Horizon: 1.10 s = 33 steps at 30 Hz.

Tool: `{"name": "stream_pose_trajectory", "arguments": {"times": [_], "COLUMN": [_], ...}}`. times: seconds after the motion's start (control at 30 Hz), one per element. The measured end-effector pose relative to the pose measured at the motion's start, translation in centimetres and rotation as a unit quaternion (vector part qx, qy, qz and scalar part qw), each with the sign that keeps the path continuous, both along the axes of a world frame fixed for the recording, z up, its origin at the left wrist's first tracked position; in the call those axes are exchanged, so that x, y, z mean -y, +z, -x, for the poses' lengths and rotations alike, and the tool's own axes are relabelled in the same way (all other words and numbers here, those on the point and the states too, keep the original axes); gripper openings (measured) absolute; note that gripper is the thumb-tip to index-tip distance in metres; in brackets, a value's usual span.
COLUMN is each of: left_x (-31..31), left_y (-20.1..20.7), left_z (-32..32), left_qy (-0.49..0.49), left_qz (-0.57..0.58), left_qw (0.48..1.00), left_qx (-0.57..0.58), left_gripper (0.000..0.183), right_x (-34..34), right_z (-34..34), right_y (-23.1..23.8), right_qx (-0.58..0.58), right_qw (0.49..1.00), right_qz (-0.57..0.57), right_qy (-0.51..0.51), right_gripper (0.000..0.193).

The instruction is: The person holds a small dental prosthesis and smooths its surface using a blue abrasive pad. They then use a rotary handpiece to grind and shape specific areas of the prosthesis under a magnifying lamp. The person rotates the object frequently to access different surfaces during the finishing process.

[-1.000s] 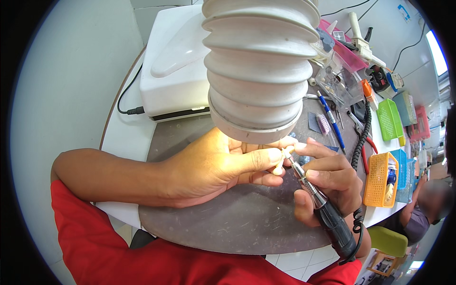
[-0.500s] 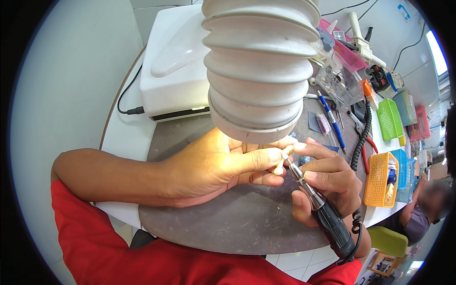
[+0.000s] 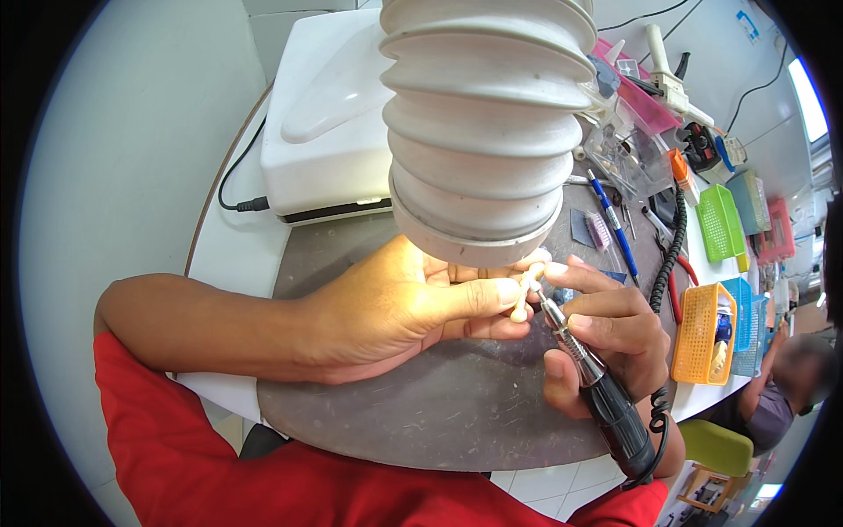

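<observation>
Between the thumb and fingers of my left hand (image 3: 386,307), a small cream-coloured curved piece (image 3: 521,303) with a knobby lower end is pinched under bright light. Dental work is what it resembles, but its exact kind is unclear. My right hand (image 3: 619,329) grips a rotary handpiece (image 3: 613,413) with a black body and metal nose like a pen. The handpiece's tip points up and left and lies against or very close to the piece. My right fingertips nearly meet my left fingers there. Some left fingertips are hidden by a wide hose mouth above.
A ribbed white hose (image 3: 483,132) hangs over my hands. Behind my left hand stands a white machine (image 3: 329,114). On the right lie a blue pen (image 3: 614,220), a brush (image 3: 598,230), red-handled pliers (image 3: 674,294), a coiled cord and an orange basket (image 3: 694,338). Beyond sits another person (image 3: 773,404).
The cream piece has turned slightly in my left fingers, so more of its length shows. The handpiece tip has shifted a little up and right. Both grips stay the same.
</observation>
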<state>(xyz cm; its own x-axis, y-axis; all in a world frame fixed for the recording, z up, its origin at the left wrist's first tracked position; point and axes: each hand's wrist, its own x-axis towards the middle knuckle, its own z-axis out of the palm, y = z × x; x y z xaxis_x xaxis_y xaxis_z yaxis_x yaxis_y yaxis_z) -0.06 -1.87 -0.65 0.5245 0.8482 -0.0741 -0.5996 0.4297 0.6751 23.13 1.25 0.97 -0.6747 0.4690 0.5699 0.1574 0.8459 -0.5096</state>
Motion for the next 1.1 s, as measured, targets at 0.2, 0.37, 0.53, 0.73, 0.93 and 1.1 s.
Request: {"name": "stream_pose_trajectory", "arguments": {"times": [0.2, 0.37, 0.53, 0.73, 0.93, 1.1], "left_x": [-0.16, -0.25, -0.2, -0.27, -0.2, -0.2], "left_y": [0.26, 0.08, -0.01, -0.11, -0.2, -0.28], "left_z": [0.11, -0.02, 0.05, 0.13, 0.09, 0.1], "left_qy": [-0.002, -0.004, -0.005, -0.01, -0.003, -0.003], "left_qz": [0.02, 0.028, 0.012, 0.001, 0.001, 0.006], "left_qw": [1.0, 1.0, 1.0, 1.0, 1.0, 1.0], "left_qx": [-0.005, 0.007, -0.002, -0.003, 0.002, -0.004], "left_gripper": [0.043, 0.039, 0.041, 0.04, 0.038, 0.038], "right_x": [0.09, 0.1, 0.09, 0.22, 0.16, 0.05], "right_z": [0.17, 0.03, 0.12, 0.31, 0.19, 0.18], "right_y": [0.07, 0.09, 0.05, -0.14, 0.28, 0.02], "right_qx": [0.0, -0.001, -0.002, -0.017, 0.008, 0.007], "right_qw": [1.0, 1.0, 1.0, 1.0, 1.0, 1.0], "right_qz": [0.002, 0.008, 0.005, 0.007, 0.001, -0.002], "right_qy": [-0.005, -0.003, -0.005, -0.019, -0.014, -0.013], "right_gripper": [0.038, 0.037, 0.037, 0.037, 0.037, 0.037]}}
